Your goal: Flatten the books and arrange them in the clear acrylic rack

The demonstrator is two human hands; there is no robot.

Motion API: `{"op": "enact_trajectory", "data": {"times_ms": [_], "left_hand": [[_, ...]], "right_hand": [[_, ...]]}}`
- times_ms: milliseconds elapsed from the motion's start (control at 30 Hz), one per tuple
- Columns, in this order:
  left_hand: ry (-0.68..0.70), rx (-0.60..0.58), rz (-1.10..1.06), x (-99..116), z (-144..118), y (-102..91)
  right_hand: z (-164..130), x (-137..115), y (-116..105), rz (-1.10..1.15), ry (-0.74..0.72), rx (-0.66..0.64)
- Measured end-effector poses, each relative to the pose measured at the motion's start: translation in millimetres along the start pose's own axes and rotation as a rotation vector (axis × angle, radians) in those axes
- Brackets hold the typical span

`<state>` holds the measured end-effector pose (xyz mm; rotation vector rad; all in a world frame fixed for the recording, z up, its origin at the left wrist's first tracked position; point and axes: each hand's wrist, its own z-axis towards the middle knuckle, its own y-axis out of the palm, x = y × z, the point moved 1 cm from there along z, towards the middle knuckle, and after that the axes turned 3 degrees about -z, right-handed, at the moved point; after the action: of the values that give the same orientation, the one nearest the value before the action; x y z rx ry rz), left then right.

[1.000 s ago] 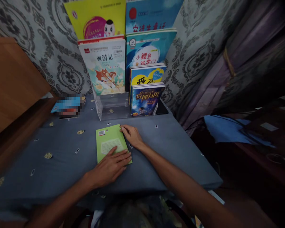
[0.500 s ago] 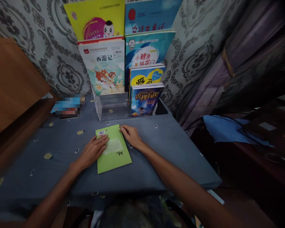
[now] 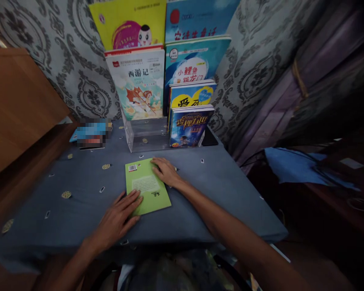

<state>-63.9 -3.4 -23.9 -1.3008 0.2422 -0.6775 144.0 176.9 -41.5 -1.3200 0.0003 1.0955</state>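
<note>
A table (image 3: 63, 226) draped in a blue-grey cloth is seen, its near edge cut off by the frame. At its back, a clear stand (image 3: 145, 133) is filled with tiered children's books: the white cover (image 3: 139, 87) is titled 西游记, the teal one (image 3: 194, 60) reads 小鲤鱼跳龙门 in part, and the lower covers are half hidden. A pixelated item (image 3: 91, 132) cannot be made out. A green book (image 3: 147, 186) is laid flat, back cover up, its barcode shown, its small print unreadable. The left hand (image 3: 118, 218) is spread flat on its near corner; the right hand (image 3: 165, 171) is pressed, fingers loosely extended, on its far right edge.
</note>
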Motion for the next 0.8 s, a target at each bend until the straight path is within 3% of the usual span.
{"op": "enact_trajectory", "data": {"times_ms": [300, 667, 800], "left_hand": [[0.042, -0.014, 0.001, 17, -11, -2.8], [0.186, 0.087, 0.174, 46, -53, 7.4], [0.253, 0.157, 0.083, 50, -49, -5.6]], "right_hand": [[-3, -17, -5, -0.159, -0.017, -0.082], [-74, -27, -16, -0.123, -0.131, -0.098], [-92, -28, -25, -0.050, -0.120, -0.100]]}}
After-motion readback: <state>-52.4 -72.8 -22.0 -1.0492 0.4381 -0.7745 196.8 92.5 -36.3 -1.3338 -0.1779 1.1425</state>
